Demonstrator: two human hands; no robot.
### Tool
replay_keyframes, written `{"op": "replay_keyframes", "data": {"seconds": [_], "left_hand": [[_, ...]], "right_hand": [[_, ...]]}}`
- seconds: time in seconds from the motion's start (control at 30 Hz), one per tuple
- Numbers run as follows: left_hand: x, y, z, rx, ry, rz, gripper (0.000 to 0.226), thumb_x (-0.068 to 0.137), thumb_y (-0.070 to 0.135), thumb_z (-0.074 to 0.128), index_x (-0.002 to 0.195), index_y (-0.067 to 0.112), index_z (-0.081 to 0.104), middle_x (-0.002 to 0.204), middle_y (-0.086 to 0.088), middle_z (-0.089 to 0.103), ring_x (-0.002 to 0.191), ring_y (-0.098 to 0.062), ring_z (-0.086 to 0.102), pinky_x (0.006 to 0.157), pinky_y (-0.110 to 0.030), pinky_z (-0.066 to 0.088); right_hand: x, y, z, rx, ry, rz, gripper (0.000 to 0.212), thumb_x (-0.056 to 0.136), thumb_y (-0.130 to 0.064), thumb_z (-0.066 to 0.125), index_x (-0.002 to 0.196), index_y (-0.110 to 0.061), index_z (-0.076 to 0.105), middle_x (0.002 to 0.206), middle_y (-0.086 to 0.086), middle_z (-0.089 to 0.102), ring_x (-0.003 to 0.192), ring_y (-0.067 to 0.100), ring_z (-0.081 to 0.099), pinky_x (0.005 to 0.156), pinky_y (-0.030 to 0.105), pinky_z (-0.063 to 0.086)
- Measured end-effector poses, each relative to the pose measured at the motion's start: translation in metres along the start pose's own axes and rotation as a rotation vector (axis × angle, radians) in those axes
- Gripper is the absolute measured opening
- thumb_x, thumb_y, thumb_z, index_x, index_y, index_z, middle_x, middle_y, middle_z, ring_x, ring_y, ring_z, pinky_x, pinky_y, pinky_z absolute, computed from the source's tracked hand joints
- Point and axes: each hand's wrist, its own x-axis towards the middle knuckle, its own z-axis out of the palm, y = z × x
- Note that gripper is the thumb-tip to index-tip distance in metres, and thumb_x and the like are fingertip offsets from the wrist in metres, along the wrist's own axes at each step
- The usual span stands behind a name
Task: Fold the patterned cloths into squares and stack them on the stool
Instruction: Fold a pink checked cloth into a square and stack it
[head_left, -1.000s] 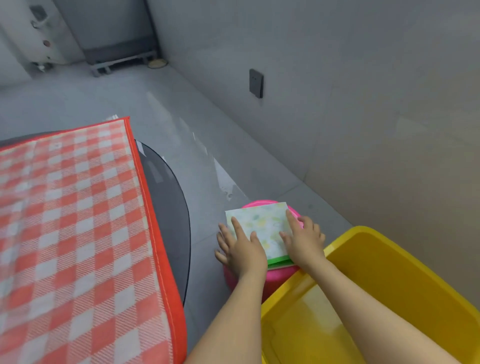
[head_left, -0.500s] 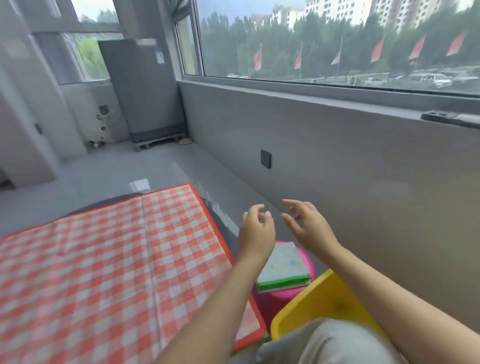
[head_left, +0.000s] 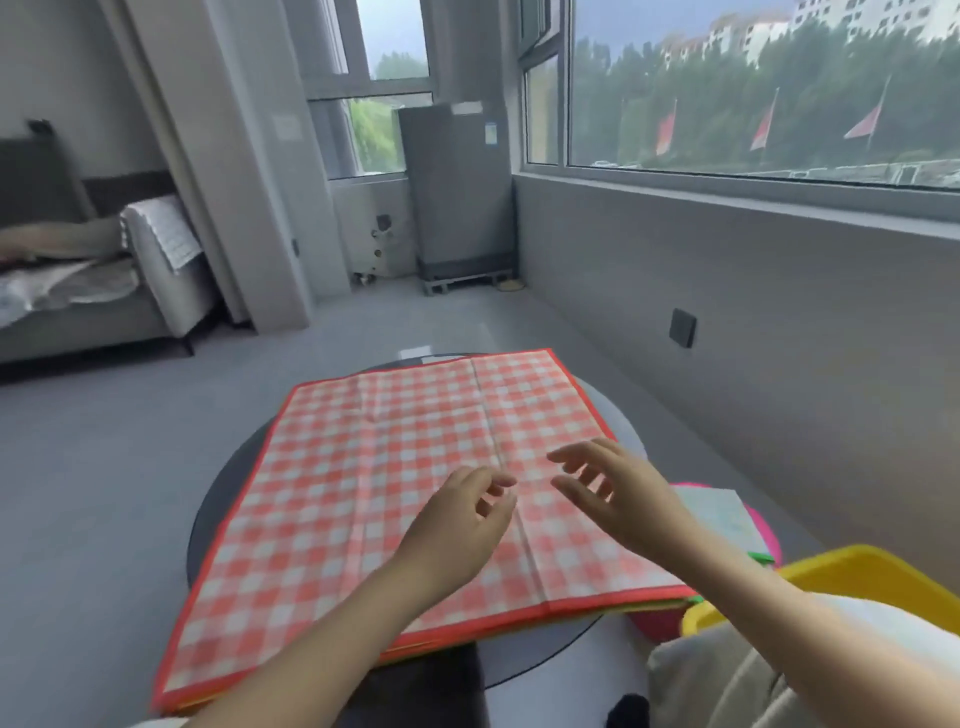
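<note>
Head view: folded cloths (head_left: 724, 514) already on stool (head_left: 763, 530); left hand (head_left: 462, 525) and right hand (head_left: 618, 499) loosely open, empty, over checked cloth (head_left: 395, 467); probably more beneath.

Stool (head_left: 763, 525) mostly behind right forearm, seemingly

A big red and white checked cloth (head_left: 395, 483) lies flat on a round dark table (head_left: 218, 493), and more colored cloth edges peek out from under it at the near side. The left hand (head_left: 457, 525) and the right hand (head_left: 618, 493) float just above the cloth near its middle, close to each other, with fingers loose and holding nothing. To the right, a folded cloth with a green edge (head_left: 727, 514) sits on a pink stool (head_left: 763, 530), a yellow tub (head_left: 852, 577) is just in front of it, and a gray fridge (head_left: 457, 187) stands far back by the windows.
</note>
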Motion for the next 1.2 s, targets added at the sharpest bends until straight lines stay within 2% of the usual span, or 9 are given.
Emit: {"op": "replay_keyframes", "data": {"seconds": [0.13,0.23,0.37,0.5,0.67,0.87,1.0,1.13,1.2], "left_hand": [[-0.032,-0.035,-0.006,0.042,-0.057,-0.073,0.025,0.095,0.042,0.047,0.116,0.034,0.058,0.112,0.019,0.050,0.097,0.009,0.051,0.088,-0.017,0.046],[-0.048,-0.051,-0.007,0.031,-0.115,-0.108,0.021,0.092,0.044,0.053,0.109,0.038,0.063,0.108,0.022,0.052,0.101,0.007,0.049,0.091,-0.015,0.041],[-0.058,-0.059,-0.004,0.066,-0.174,-0.088,0.015,0.084,0.053,0.060,0.095,0.045,0.066,0.108,0.024,0.050,0.111,0.005,0.042,0.098,-0.019,0.034],[-0.060,-0.061,0.000,0.111,-0.183,-0.062,0.022,0.081,0.051,0.065,0.100,0.041,0.068,0.112,0.025,0.046,0.114,0.004,0.036,0.101,-0.019,0.028],[-0.059,-0.063,0.001,0.101,-0.178,-0.074,0.022,0.079,0.050,0.068,0.101,0.044,0.069,0.112,0.026,0.047,0.113,0.003,0.038,0.103,-0.026,0.034],[-0.060,-0.063,0.001,0.079,-0.176,-0.075,0.021,0.078,0.047,0.070,0.099,0.041,0.071,0.108,0.029,0.049,0.110,0.005,0.039,0.102,-0.026,0.036],[-0.060,-0.061,0.000,0.068,-0.180,-0.088,0.019,0.079,0.044,0.070,0.097,0.038,0.073,0.106,0.028,0.050,0.110,0.004,0.040,0.101,-0.025,0.036],[-0.060,-0.057,-0.001,0.048,-0.163,-0.122,0.013,0.083,0.040,0.068,0.092,0.034,0.075,0.106,0.026,0.054,0.109,0.003,0.042,0.099,-0.025,0.036],[-0.059,-0.055,-0.003,0.053,-0.162,-0.145,0.014,0.083,0.040,0.068,0.092,0.033,0.075,0.107,0.023,0.056,0.109,0.001,0.044,0.097,-0.024,0.037]], "right_hand": [[-0.011,-0.002,0.028,-0.014,-0.166,0.001,0.028,0.087,-0.044,0.057,0.113,-0.033,0.061,0.101,-0.016,0.056,0.083,-0.001,0.057,0.071,0.016,0.048],[-0.017,-0.004,0.040,-0.060,-0.266,-0.014,0.029,0.086,-0.047,0.057,0.112,-0.034,0.061,0.101,-0.020,0.055,0.086,0.001,0.056,0.073,0.016,0.048],[-0.024,-0.005,0.049,-0.101,-0.344,-0.069,0.029,0.084,-0.050,0.058,0.108,-0.036,0.064,0.101,-0.020,0.054,0.090,0.001,0.053,0.076,0.015,0.044],[-0.027,-0.003,0.054,-0.134,-0.401,-0.152,0.030,0.078,-0.057,0.060,0.102,-0.040,0.068,0.102,-0.020,0.054,0.098,0.004,0.047,0.083,0.016,0.039],[-0.027,-0.007,0.052,-0.139,-0.483,-0.203,0.050,0.069,-0.074,0.048,0.105,-0.045,0.066,0.105,-0.026,0.048,0.102,0.001,0.040,0.082,0.008,0.033],[-0.025,-0.011,0.053,-0.093,-0.509,-0.191,0.040,0.069,-0.067,0.054,0.099,-0.046,0.069,0.102,-0.029,0.052,0.102,-0.004,0.040,0.080,0.008,0.034],[-0.025,-0.013,0.053,-0.086,-0.504,-0.159,0.026,0.074,-0.057,0.063,0.095,-0.044,0.071,0.102,-0.029,0.054,0.104,-0.004,0.040,0.079,0.010,0.036],[-0.026,-0.018,0.056,-0.087,-0.484,-0.117,0.018,0.081,-0.048,0.063,0.092,-0.037,0.073,0.099,-0.030,0.054,0.100,-0.004,0.043,0.080,0.009,0.035],[-0.025,-0.021,0.057,-0.096,-0.459,-0.100,0.019,0.084,-0.045,0.061,0.093,-0.033,0.073,0.099,-0.025,0.059,0.098,-0.002,0.046,0.081,0.013,0.039]]}}
